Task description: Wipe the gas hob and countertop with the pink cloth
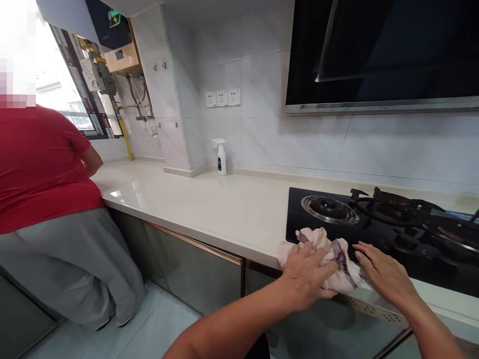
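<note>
So I'm standing in this kitchen and the left hand (305, 274) has a scrunched-up, pale pink cloth (342, 269) in its grip, fingers spread over the top and bunching it up. The cloth's at the front left corner of the black stove (295, 207), partly on the glass and hanging over the front edge of the pale counter (239, 199). The right hand (387, 274) is just beside it at the stove's front edge, fingers loosely stretched out and nothing in them; can't tell if it's touching the cloth. There's a round burner (327, 207) behind the cloth, and black grates (406, 202) sit over to the right. White spray bottle (222, 160) is standing upright back by the wall, below the sockets (222, 97). Off to the left, another person in a red shirt (45, 159) and grey trousers (82, 259) is at the counter too.
</note>
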`<state>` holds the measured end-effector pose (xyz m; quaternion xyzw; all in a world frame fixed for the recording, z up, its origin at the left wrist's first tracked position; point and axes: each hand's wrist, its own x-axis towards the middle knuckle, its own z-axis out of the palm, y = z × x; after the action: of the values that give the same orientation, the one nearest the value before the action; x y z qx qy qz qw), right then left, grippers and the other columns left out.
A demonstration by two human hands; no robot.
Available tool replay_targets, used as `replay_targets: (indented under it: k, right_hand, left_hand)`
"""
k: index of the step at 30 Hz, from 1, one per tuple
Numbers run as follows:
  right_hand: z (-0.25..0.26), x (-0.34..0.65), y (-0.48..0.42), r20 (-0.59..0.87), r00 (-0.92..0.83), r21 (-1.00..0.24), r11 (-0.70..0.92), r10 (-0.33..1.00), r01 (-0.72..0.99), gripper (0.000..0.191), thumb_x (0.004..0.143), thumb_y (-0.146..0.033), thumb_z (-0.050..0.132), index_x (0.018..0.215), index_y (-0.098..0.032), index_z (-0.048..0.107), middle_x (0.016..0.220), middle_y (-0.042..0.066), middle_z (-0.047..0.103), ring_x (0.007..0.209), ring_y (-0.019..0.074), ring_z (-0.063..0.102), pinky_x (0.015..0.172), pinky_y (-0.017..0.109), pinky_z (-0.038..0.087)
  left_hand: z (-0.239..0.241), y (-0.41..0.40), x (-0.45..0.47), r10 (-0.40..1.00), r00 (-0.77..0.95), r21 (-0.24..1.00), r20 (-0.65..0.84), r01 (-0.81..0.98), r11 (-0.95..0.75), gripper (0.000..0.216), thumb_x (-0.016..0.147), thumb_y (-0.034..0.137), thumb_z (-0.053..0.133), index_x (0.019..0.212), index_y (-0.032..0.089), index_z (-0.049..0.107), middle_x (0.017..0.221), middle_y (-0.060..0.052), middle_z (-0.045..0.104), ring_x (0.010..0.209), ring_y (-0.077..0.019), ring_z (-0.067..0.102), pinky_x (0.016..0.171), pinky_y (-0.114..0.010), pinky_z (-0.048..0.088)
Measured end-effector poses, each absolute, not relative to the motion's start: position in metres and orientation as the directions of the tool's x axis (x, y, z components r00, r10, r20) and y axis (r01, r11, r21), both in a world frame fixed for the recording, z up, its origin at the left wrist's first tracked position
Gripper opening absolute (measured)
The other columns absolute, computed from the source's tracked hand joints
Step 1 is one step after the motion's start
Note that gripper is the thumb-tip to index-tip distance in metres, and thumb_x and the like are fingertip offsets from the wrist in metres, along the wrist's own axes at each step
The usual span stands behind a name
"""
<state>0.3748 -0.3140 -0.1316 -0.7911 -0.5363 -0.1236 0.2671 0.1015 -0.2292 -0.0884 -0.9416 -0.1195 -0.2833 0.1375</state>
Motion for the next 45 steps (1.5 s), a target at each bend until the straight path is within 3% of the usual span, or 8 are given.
replay_targets:
  k: [6, 14, 21, 26, 32, 37, 41, 45]
  right_hand:
    - [-0.136, 0.368, -0.32, 0.474, 0.401, -0.28, -0.297, 0.784, 0.913, 0.068, 0.094, -0.069, 0.031, 0.13, -0.025, 0.068, 0.149, 0.009, 0.058, 0.145, 0.0336, 0.045, 0.12, 0.06, 0.033]
    - [-0.135, 0.36, -0.324, 0.439, 0.408, -0.318, -0.286, 0.801, 0.904, 0.07, 0.096, -0.073, 0.034, 0.136, -0.025, 0.065, 0.156, 0.008, 0.052, 0.148, 0.0353, 0.041, 0.121, 0.062, 0.031]
    - [-0.131, 0.349, -0.319, 0.472, 0.44, -0.345, -0.299, 0.764, 0.89, 0.074, 0.093, -0.075, 0.032, 0.131, -0.023, 0.067, 0.151, 0.011, 0.056, 0.146, 0.0372, 0.042, 0.121, 0.064, 0.027]
    - [-0.14, 0.357, -0.319, 0.52, 0.409, -0.318, -0.275, 0.749, 0.907, 0.07, 0.092, -0.076, 0.033, 0.128, -0.026, 0.067, 0.148, 0.012, 0.059, 0.145, 0.0359, 0.045, 0.121, 0.061, 0.026]
    - [-0.144, 0.371, -0.32, 0.506, 0.424, -0.372, -0.253, 0.751, 0.893, 0.072, 0.087, -0.08, 0.038, 0.125, -0.028, 0.069, 0.146, 0.01, 0.061, 0.143, 0.039, 0.048, 0.116, 0.066, 0.032]
    - [-0.135, 0.366, -0.324, 0.485, 0.416, -0.36, -0.258, 0.769, 0.896, 0.072, 0.088, -0.08, 0.039, 0.125, -0.027, 0.071, 0.149, 0.009, 0.059, 0.144, 0.0386, 0.047, 0.116, 0.067, 0.035]
    - [-0.122, 0.351, -0.327, 0.494, 0.43, -0.357, -0.275, 0.756, 0.893, 0.068, 0.09, -0.077, 0.037, 0.122, -0.027, 0.072, 0.145, 0.009, 0.062, 0.14, 0.0379, 0.051, 0.113, 0.065, 0.038]
    - [-0.114, 0.332, -0.335, 0.589, 0.444, -0.356, -0.276, 0.675, 0.893, 0.06, 0.096, -0.066, 0.031, 0.113, -0.026, 0.072, 0.131, 0.01, 0.07, 0.123, 0.0336, 0.064, 0.103, 0.055, 0.048]
  left_hand:
    - [-0.103, -0.152, -0.005, 0.327, 0.765, -0.084, 0.555, 0.442, -0.893, 0.074, 0.08, 0.08, 0.062, 0.137, 0.032, 0.066, 0.152, -0.013, 0.058, 0.133, -0.0405, 0.05, 0.106, -0.052, 0.041]
    - [-0.072, -0.058, -0.16, 0.619, 0.569, 0.012, 0.541, 0.731, -0.682, 0.071, 0.067, 0.078, 0.069, 0.117, 0.028, 0.076, 0.133, -0.015, 0.07, 0.132, -0.0404, 0.055, 0.118, -0.052, 0.034]
    - [-0.086, -0.09, -0.13, 0.66, 0.378, -0.004, 0.649, 0.869, -0.494, 0.061, 0.068, 0.071, 0.07, 0.112, 0.029, 0.078, 0.127, -0.013, 0.073, 0.125, -0.0439, 0.056, 0.107, -0.057, 0.037]
    - [-0.121, -0.165, -0.026, 0.649, 0.473, 0.018, 0.596, 0.8, -0.6, 0.074, 0.069, 0.074, 0.073, 0.133, 0.036, 0.07, 0.142, -0.012, 0.065, 0.133, -0.0493, 0.048, 0.105, -0.063, 0.036]
    - [-0.141, -0.201, 0.048, 0.487, 0.622, -0.012, 0.613, 0.624, -0.782, 0.068, 0.082, 0.082, 0.056, 0.133, 0.038, 0.069, 0.134, -0.011, 0.069, 0.129, -0.0433, 0.053, 0.101, -0.062, 0.039]
    - [-0.134, -0.172, 0.013, 0.357, 0.657, -0.035, 0.664, 0.504, -0.863, 0.067, 0.082, 0.084, 0.054, 0.131, 0.04, 0.071, 0.126, -0.008, 0.074, 0.12, -0.037, 0.061, 0.097, -0.052, 0.043]
    - [-0.119, -0.134, -0.042, 0.496, 0.616, 0.039, 0.612, 0.602, -0.797, 0.071, 0.072, 0.089, 0.06, 0.118, 0.037, 0.079, 0.119, -0.012, 0.076, 0.118, -0.0391, 0.062, 0.102, -0.053, 0.042]
    - [-0.099, -0.097, -0.099, 0.589, 0.538, 0.067, 0.603, 0.702, -0.709, 0.07, 0.067, 0.087, 0.063, 0.107, 0.032, 0.081, 0.115, -0.013, 0.075, 0.122, -0.0383, 0.061, 0.107, -0.05, 0.043]
